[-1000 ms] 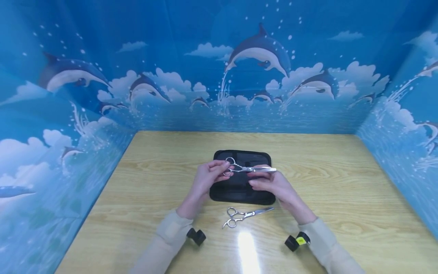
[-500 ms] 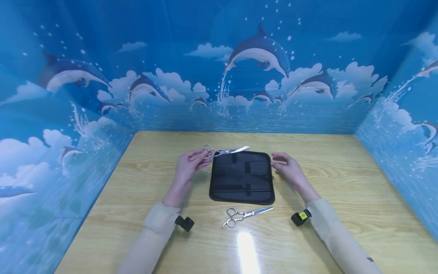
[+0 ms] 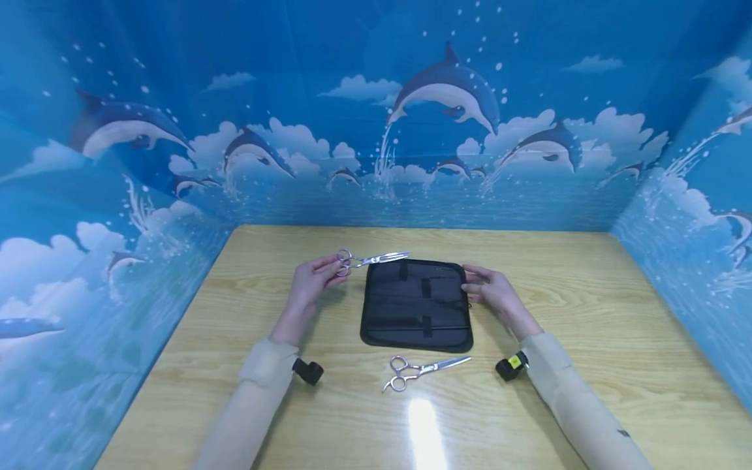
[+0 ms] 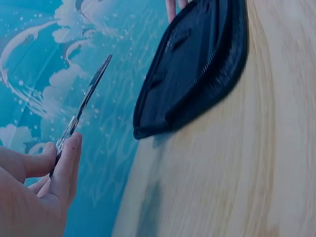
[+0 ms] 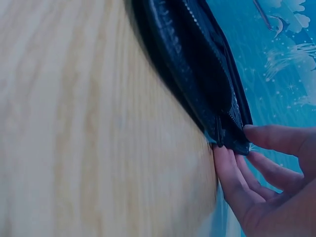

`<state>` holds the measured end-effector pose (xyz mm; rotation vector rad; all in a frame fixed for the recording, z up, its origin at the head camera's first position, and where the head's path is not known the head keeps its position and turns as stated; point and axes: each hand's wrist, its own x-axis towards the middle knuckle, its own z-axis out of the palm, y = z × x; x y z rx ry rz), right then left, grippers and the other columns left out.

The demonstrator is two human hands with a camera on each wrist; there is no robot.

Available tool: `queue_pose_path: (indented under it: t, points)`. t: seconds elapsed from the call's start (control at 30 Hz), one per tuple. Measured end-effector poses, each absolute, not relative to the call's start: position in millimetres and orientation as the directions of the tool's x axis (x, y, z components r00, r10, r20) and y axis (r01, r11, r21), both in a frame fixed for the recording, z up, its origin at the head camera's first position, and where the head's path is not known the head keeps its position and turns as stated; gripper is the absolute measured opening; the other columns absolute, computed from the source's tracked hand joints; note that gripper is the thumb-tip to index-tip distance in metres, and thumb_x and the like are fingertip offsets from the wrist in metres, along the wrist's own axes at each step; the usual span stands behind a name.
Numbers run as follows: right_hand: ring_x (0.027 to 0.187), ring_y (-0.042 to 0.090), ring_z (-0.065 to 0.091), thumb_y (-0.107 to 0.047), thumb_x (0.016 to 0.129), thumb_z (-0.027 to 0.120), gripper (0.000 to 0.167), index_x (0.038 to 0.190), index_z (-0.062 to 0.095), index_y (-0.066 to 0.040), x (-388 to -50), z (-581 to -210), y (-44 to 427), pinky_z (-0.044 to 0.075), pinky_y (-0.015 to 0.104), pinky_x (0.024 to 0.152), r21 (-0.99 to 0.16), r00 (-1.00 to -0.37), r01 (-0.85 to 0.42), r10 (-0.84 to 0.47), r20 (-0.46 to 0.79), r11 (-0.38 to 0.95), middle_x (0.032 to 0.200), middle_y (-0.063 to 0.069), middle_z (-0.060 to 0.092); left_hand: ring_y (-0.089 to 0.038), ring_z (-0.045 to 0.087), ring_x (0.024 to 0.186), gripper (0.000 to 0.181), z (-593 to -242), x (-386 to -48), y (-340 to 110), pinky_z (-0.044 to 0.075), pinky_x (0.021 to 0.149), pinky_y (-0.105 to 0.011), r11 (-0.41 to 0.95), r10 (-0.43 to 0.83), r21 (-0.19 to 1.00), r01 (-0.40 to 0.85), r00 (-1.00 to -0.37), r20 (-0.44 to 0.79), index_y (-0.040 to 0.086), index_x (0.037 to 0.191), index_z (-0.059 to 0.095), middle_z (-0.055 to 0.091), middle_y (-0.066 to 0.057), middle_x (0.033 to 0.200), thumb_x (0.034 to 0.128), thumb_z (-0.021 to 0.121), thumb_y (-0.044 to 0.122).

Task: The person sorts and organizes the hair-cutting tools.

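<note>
"What's being hidden from us?"

"The left hand (image 3: 314,281) is pinching the silver scissors (image 3: 382,259) by the finger rings, partly covering them. The right hand (image 3: 495,290) is gripping the black case (image 3: 396,299) at its far right side, some fingertips disappearing behind the edge. Both sleeves (image 3: 235,418) are running out of the head view at the near edge, and both wrist views are cutting the case off."

"And the surroundings?"

"The case is lying on a pale wood-grain table (image 3: 587,294), with a glare (image 3: 425,431) shining off the near part. A blue dolphin-print backdrop (image 3: 352,196) is surrounding the far, left and right sides."

"Anything else nearby?"

"A second pair of scissors (image 3: 431,367) is lying just on the near side of the case, tips pointing right. The held pair is hovering by the case's far left corner, partly blocking its edge."
</note>
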<state>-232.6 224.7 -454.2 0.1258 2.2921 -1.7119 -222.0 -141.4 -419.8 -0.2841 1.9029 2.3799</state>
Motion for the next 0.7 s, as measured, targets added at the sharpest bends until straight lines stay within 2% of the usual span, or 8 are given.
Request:
queue_pose_path:
  t: [0.13,0.37,0.7]
  points:
    - [0.102,0.014,0.067,-0.003,0.098,0.064,0.066,0.157,0.034,-0.004,-234.1,-454.5,226.5,0.060,0.028,0.082,-0.922,-0.951,0.246,-0.108,-0.289,0.298,0.150,0.031,0.042,-0.009,0.073,0.083,0.037,-424.0,-226.2,-147.2,0.057,0.093,-0.032,-0.174,-0.056,0.965,-0.195,-0.977,-0.208,-0.012,0.136,0.054,0.061,-0.030,0.131,0.1010,0.057,-0.002]
    - [0.091,0.007,0.067,0.004,0.094,0.064,0.069,0.156,0.036,-0.004,-234.6,-455.7,227.6,0.060,0.025,0.078,-0.924,-0.952,0.243,-0.110,-0.286,0.296,0.150,0.030,0.044,-0.012,0.073,0.085,0.037,-427.8,-231.4,-155.3,0.057,0.089,-0.026,-0.113,-0.043,0.967,-0.228,-0.971,-0.234,-0.014,0.138,0.051,0.057,-0.033,0.134,0.1020,0.053,-0.004]
    - [0.094,0.009,0.068,0.004,0.094,0.064,0.068,0.156,0.037,-0.005,-234.5,-457.3,229.1,0.060,0.026,0.079,-0.929,-0.953,0.235,-0.118,-0.278,0.285,0.150,0.031,0.044,-0.013,0.073,0.086,0.036,-429.7,-237.0,-158.4,0.057,0.087,-0.024,-0.067,-0.050,0.965,-0.255,-0.965,-0.259,-0.013,0.138,0.052,0.058,-0.033,0.133,0.1025,0.052,-0.003]
